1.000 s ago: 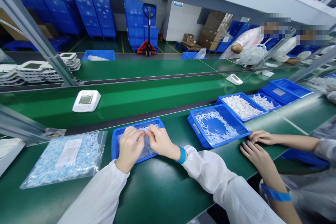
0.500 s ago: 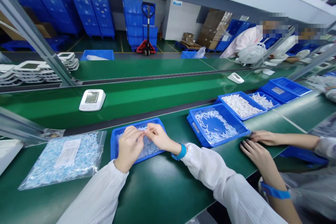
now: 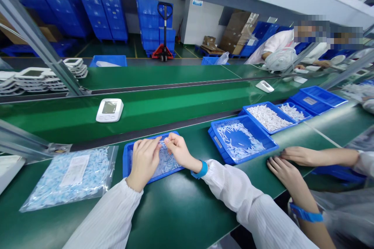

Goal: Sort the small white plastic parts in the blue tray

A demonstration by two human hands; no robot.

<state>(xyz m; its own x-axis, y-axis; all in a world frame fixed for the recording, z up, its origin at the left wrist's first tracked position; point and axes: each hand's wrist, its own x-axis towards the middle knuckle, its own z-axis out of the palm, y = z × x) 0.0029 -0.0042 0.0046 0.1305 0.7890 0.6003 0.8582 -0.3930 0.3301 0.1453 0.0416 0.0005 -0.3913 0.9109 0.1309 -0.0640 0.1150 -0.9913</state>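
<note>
Above the blue tray [image 3: 126, 165] in front of me, which holds small pale blue and white pieces [image 3: 166, 162], are both my hands. My left hand [image 3: 145, 160] hangs over the tray's left part, fingers stretched out and the thumb a little apart from them. My right hand [image 3: 179, 151] is over the tray's right side with thumb and forefinger pinched together. Anything between those fingertips is too small to make out. To the left lies a clear plastic bag [image 3: 97, 177] of pale blue pieces with a white paper label [image 3: 75, 170].
A white device with a screen [image 3: 110, 110] lies on the green conveyor belt [image 3: 163, 105]; another [image 3: 264, 86] is farther right. Blue trays of white pieces [image 3: 214, 130] stand to the right. Beside them a co-worker's hands [image 3: 288, 169] rest at the table edge. A metal post [image 3: 43, 39] rises left.
My hands have moved slightly apart; the left fingers have straightened. Both white devices on the belt have shifted to the right.
</note>
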